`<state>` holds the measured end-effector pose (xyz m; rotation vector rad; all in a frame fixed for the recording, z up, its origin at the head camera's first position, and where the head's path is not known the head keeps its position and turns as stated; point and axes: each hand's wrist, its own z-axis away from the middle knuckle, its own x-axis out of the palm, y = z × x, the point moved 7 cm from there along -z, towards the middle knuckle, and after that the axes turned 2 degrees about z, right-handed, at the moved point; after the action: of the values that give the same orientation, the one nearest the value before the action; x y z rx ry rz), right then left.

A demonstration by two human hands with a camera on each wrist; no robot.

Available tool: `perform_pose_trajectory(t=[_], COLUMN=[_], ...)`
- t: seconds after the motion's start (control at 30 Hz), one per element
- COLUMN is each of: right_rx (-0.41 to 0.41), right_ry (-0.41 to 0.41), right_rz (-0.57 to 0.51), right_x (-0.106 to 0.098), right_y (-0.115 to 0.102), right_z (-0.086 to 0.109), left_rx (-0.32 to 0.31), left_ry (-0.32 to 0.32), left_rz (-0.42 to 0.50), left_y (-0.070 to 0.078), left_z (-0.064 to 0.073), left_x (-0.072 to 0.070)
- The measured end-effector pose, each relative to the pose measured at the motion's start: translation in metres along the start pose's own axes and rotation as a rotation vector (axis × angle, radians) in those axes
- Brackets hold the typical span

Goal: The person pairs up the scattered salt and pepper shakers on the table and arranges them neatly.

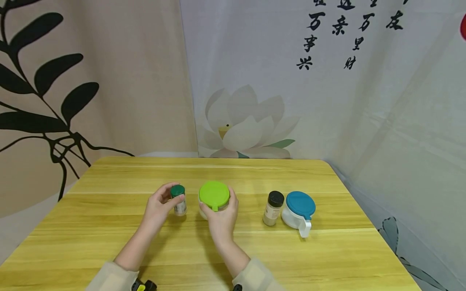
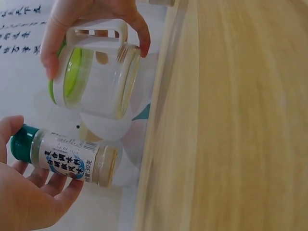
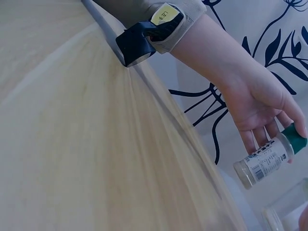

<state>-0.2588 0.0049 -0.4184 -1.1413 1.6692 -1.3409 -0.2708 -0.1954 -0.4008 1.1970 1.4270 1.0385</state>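
Observation:
My left hand [image 1: 158, 204] grips a small clear spice bottle [image 2: 67, 156] with a dark green cap and a white printed label. Its thumb lies on the cap side and the other fingers go behind the bottle. To the right, my right hand [image 1: 223, 220] holds a clear seasoning jar [image 2: 103, 86] with a light green lid [image 1: 214, 194] and a white handle. In the left wrist view both containers hang above the tabletop, side by side and apart. In the right wrist view the jar shows only partly, in the lower right corner.
On the wooden table [image 1: 327, 258], right of my hands, stand a black-capped spice bottle [image 1: 273, 208] and a white seasoning jar [image 1: 292, 218] with a blue lid, close together. Printed cloth [image 1: 145, 81] hangs behind the table and along its right side.

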Motion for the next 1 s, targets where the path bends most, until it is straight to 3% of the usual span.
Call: perform_pose_trajectory(t=[0.5, 1.0], right_rx=[0.021, 0.015], right_ry=[0.000, 0.022], right_rz=[-0.010, 0.022], right_x=[-0.004, -0.005], right_y=[0.008, 0.012], right_z=[0.002, 0.010], left_rx=[-0.013, 0.010], left_ry=[-0.077, -0.139], left_rz=[0.036, 0.006], left_y=[-0.008, -0.011], left_z=[0.000, 0.002], left_x=[0.001, 0.007])
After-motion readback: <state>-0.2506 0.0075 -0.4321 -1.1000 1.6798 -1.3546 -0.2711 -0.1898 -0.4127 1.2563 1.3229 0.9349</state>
